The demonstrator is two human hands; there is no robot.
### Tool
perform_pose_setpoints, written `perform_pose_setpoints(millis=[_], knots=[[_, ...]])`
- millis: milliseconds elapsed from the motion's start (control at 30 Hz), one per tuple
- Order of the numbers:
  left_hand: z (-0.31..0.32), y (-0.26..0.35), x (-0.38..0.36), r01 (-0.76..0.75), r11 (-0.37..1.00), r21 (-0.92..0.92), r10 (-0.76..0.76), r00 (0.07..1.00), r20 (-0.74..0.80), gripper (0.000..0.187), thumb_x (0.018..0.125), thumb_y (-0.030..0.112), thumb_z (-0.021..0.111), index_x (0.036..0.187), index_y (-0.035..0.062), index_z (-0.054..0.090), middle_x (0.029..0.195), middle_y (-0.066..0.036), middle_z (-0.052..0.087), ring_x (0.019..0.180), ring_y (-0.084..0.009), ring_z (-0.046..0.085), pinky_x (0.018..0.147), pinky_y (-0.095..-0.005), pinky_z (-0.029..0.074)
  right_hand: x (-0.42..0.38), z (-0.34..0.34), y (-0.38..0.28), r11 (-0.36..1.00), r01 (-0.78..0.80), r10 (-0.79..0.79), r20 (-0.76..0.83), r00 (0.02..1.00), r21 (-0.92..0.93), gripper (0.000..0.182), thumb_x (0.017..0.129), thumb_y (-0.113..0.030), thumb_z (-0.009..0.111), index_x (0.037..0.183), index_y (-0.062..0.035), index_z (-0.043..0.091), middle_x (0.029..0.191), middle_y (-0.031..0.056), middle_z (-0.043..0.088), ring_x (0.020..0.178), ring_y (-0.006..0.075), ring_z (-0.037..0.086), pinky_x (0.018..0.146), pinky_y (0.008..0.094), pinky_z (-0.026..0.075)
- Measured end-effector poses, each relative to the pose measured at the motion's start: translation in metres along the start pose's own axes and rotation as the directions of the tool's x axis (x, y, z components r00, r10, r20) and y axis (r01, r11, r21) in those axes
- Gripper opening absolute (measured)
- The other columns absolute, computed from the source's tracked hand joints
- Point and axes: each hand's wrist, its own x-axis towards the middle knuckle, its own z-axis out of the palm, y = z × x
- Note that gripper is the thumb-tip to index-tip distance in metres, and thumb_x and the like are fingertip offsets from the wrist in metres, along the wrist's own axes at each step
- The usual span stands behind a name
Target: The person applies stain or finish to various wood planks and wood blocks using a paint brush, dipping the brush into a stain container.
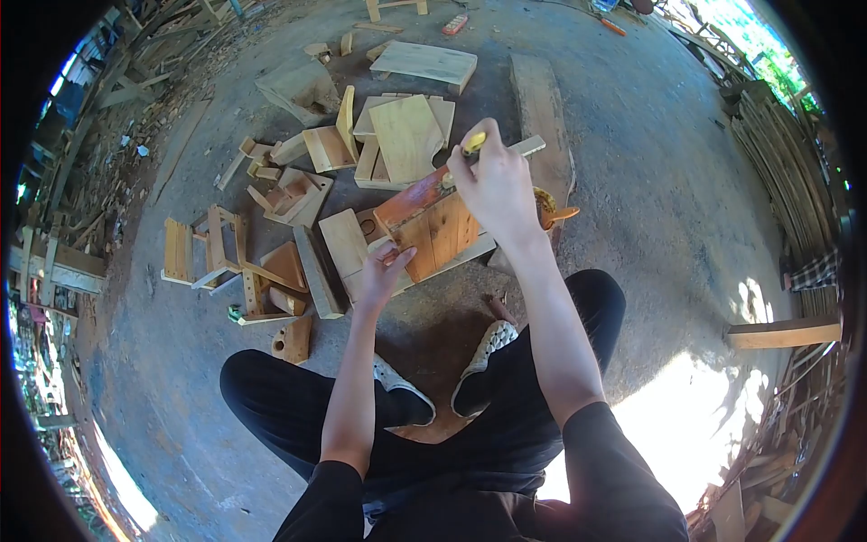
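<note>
My left hand (384,271) pinches the near left corner of an orange-brown wooden piece (442,237), which looks stained. A reddish strip runs along the piece's far side. Above its far right part, my right hand (495,181) is closed around a tool with a yellow handle (474,142); its working end is hidden by the hand. Pale boards (343,242) lie under and beside the wooden piece. Just right of my right wrist is a round container, partly hidden, with an orange handle (564,214) sticking out.
Pale wooden boards (406,135) and small wooden assemblies (212,244) lie beyond and to the left. A long plank (542,108) is on the floor at the right. Stacked slats (777,154) line the right edge. My shoes (488,352) are close below the work.
</note>
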Motion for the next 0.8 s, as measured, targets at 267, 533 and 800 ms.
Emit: perform_pose_setpoints(millis=[267,533,800], knots=[[-0.002,-0.019,0.005,-0.142,0.99,0.016,0.143,0.989,-0.049,0.019,0.101,0.017,0.076,0.104,-0.001,0.072,0.092,0.0,0.073,0.092,-0.0064,0.065,0.085,-0.0258,0.05,-0.031,0.047,-0.041,0.919,0.031,-0.117,0.197,0.973,0.394,0.021,0.097,-0.005,0.07,0.105,-0.0043,0.051,0.071,0.0118,0.071,0.065,0.0253,0.076,0.059,0.0347,0.057],[-0.002,-0.019,0.005,-0.063,0.997,0.036,0.063,0.998,-0.016,0.029,0.102,0.019,0.076,0.086,0.0,0.061,0.079,0.006,0.057,0.08,-0.0029,0.05,0.073,-0.0242,0.044,-0.01,0.016,-0.021,0.914,-0.01,-0.091,0.228,0.969,0.406,0.02,0.096,-0.01,0.067,0.108,-0.0048,0.052,0.069,0.0166,0.07,0.071,0.0359,0.077,0.065,0.043,0.06],[0.005,-0.013,0.005,-0.057,0.998,0.016,0.058,0.997,-0.059,0.032,0.102,0.025,0.076,0.085,0.0065,0.058,0.076,0.009,0.046,0.075,-0.0018,0.04,0.065,-0.0232,0.035,-0.009,0.007,-0.02,0.915,-0.054,0.022,0.084,0.996,0.4,0.019,0.095,-0.008,0.068,0.106,-0.0028,0.053,0.066,0.0146,0.069,0.066,0.0318,0.076,0.062,0.0394,0.058]])
